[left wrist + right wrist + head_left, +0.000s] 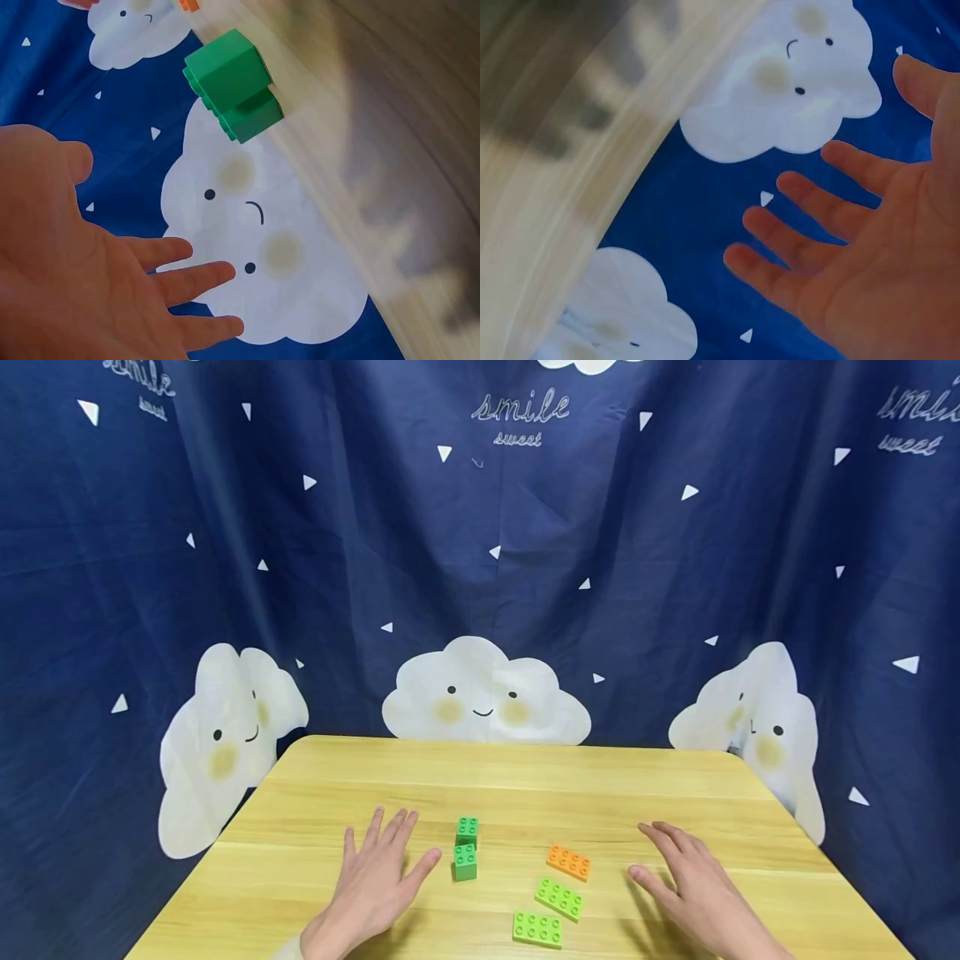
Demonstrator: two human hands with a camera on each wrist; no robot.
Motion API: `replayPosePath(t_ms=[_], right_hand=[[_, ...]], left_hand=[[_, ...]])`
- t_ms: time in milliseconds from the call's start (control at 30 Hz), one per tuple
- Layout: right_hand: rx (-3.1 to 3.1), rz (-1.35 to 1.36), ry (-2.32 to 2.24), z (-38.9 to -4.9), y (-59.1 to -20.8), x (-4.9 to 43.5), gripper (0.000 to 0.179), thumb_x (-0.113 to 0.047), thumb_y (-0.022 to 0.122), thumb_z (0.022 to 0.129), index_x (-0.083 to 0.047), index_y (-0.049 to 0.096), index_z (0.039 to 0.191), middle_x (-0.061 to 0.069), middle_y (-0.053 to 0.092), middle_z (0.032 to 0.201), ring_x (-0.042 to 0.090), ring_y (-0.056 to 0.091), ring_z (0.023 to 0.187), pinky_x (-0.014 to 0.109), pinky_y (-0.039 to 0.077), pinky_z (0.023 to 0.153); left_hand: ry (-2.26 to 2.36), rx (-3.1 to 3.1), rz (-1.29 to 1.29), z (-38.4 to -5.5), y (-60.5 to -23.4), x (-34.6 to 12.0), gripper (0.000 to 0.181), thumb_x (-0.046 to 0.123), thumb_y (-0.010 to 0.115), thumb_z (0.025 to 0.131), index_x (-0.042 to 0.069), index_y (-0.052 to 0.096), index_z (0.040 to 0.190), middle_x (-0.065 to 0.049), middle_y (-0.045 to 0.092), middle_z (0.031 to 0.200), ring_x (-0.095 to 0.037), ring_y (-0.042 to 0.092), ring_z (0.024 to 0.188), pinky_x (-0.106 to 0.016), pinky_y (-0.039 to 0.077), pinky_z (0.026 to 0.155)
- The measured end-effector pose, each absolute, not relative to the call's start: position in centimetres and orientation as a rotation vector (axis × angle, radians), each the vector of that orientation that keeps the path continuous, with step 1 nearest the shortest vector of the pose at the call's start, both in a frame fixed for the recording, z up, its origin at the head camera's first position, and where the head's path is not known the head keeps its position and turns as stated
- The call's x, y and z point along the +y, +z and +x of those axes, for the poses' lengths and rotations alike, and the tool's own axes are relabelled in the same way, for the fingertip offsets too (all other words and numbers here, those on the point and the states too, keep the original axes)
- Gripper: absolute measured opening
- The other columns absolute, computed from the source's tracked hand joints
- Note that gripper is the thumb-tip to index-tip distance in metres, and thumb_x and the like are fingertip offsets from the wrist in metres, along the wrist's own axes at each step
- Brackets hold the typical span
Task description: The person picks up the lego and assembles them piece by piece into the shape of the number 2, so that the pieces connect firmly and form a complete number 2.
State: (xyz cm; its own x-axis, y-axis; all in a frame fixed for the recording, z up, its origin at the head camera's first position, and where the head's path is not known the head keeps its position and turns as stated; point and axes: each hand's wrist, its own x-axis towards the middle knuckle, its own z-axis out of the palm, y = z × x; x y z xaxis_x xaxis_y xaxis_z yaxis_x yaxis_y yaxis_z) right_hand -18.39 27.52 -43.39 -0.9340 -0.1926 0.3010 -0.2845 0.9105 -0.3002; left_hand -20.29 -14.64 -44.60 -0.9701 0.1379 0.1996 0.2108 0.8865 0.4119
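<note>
My left hand (377, 878) hovers over the table with its fingers spread and nothing in it. Just right of its thumb stand two green toy bricks, the nearer one (465, 862) in front of the farther one (467, 828). In the left wrist view the green bricks (229, 71) appear beyond the thumb. My right hand (693, 885), fingers extended and holding nothing, is above the table's right side. Left of it lie a flat orange brick (568, 862) and two flat lime-green bricks, one angled (559, 898) and one nearer me (537, 930). The right wrist view shows the palm (885, 247) bare.
The light wooden table (495, 777) has rounded far corners. Behind it and along both sides hangs a dark blue curtain (480, 568) printed with smiling clouds and white triangles. Both hands cast shadows on the wood.
</note>
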Motion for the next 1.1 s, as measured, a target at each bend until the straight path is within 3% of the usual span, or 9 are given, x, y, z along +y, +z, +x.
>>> replayPosePath(t_ms=[233,433,733,1100], right_hand=[[-2.871,0.37,0.593,-18.5,-42.9,25.7,0.062,-0.056,0.064,0.097,-0.011,0.06,0.139,0.012,0.064,0.132,0.038,0.061,0.12,0.06,0.051,0.097],[-2.929,0.423,0.722,-18.8,-42.8,24.2,0.06,-0.061,0.063,0.095,-0.015,0.062,0.134,0.003,0.067,0.127,0.025,0.067,0.109,0.046,0.057,0.089],[-2.957,0.675,0.684,-19.4,-43.1,22.7,0.05,-0.053,0.067,0.095,-0.012,0.069,0.123,-0.001,0.07,0.116,0.016,0.068,0.095,0.035,0.057,0.078],[-2.934,0.824,0.692,-19.9,-43.7,21.2,0.042,-0.049,0.07,0.094,-0.014,0.07,0.118,-0.01,0.064,0.101,0.006,0.06,0.084,0.03,0.053,0.071]], left_hand=[[-0.757,-2.83,-0.328,-20.5,-44.8,-14.1,0.073,0.065,0.053,0.098,0.011,0.053,0.148,-0.011,0.056,0.149,-0.043,0.03,0.151,-0.077,0.011,0.115],[-0.75,-2.763,-0.393,-20.9,-44.8,-13.5,0.056,0.052,0.064,0.098,0.012,0.063,0.138,-0.007,0.065,0.139,-0.043,0.042,0.144,-0.076,0.023,0.113],[-0.798,-2.727,-0.459,-21.9,-45.1,-13.3,0.048,0.043,0.073,0.094,0.007,0.07,0.126,-0.01,0.072,0.125,-0.033,0.067,0.116,-0.054,0.053,0.098],[-0.893,-2.759,-0.516,-22.7,-45.2,-12.4,0.045,0.036,0.076,0.093,0.005,0.07,0.125,-0.01,0.072,0.122,-0.032,0.068,0.114,-0.052,0.056,0.092]])
